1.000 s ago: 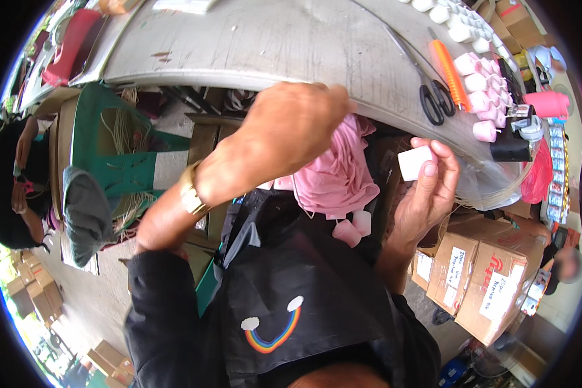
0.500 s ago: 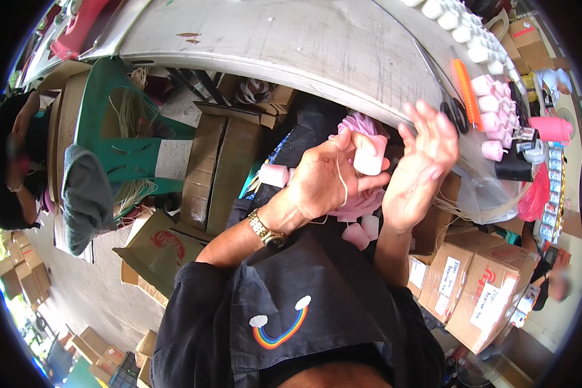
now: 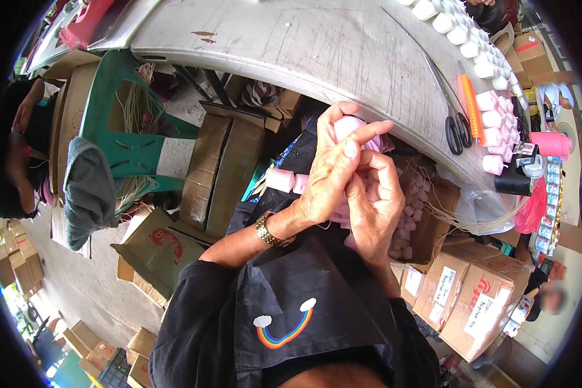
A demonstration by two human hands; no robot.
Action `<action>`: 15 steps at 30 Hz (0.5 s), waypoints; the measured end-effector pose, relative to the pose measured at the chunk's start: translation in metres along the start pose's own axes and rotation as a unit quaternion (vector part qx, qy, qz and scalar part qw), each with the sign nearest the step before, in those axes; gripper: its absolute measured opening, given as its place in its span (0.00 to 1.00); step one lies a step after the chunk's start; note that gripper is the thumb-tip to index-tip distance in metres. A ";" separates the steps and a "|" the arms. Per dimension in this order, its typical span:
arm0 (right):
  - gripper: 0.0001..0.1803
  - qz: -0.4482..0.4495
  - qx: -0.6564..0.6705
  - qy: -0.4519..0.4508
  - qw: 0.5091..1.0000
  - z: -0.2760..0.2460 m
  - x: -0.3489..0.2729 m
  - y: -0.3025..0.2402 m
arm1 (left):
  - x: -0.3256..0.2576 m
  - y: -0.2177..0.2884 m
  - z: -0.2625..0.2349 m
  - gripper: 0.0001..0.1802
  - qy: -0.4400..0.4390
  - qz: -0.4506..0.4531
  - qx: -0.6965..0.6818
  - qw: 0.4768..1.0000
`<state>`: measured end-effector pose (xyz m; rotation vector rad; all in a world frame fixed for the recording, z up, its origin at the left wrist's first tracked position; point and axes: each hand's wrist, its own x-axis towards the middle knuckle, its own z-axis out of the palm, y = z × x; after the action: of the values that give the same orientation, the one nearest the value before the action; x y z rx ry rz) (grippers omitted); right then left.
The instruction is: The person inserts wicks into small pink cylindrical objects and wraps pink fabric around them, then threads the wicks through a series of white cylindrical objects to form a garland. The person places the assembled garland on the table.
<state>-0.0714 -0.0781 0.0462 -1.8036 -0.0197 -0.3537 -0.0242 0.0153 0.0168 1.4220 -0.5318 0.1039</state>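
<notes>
My left hand, with a gold watch at its wrist, curls round a pink candle over my lap by the table edge. Its index finger bends behind the candle. Against the left thumb and palm, the fingers of my right hand are bent and pinched together. What they pinch is hidden or too thin to make out. Two short pink candles lie just left of my left hand. More pink pieces lie beneath the hands, mostly covered. Beyond my right hand, a carton holds many small pink candles.
On the grey table lie black scissors, an orange-handled tool, rows of pink candles and white candles. Labelled cartons stand at right. A green chair with a grey towel is at left.
My left hand has risen a little with a pink candle. My right hand, spread open before, has come left and closed its fingers against the left. The carton of pink candles is now uncovered.
</notes>
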 end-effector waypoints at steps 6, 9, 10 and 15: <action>0.04 0.160 0.178 -0.058 0.969 -0.010 0.001 -0.013 | -0.003 0.003 0.003 0.28 0.028 -0.029 -0.045 0.998; 0.03 0.154 0.191 -0.044 0.968 -0.013 0.002 -0.014 | 0.000 0.006 0.003 0.32 0.050 -0.122 -0.198 0.971; 0.03 0.142 0.195 -0.028 0.970 -0.013 0.002 -0.014 | 0.000 0.008 0.001 0.34 0.059 -0.125 -0.293 0.946; 0.06 -0.019 0.025 0.050 0.998 -0.019 0.007 -0.013 | 0.007 0.012 -0.016 0.29 0.046 -0.193 -0.604 0.772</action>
<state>-0.0713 -0.0935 0.0645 -1.7370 0.0073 -0.4659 -0.0184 0.0311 0.0300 0.2109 -0.1144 -0.4441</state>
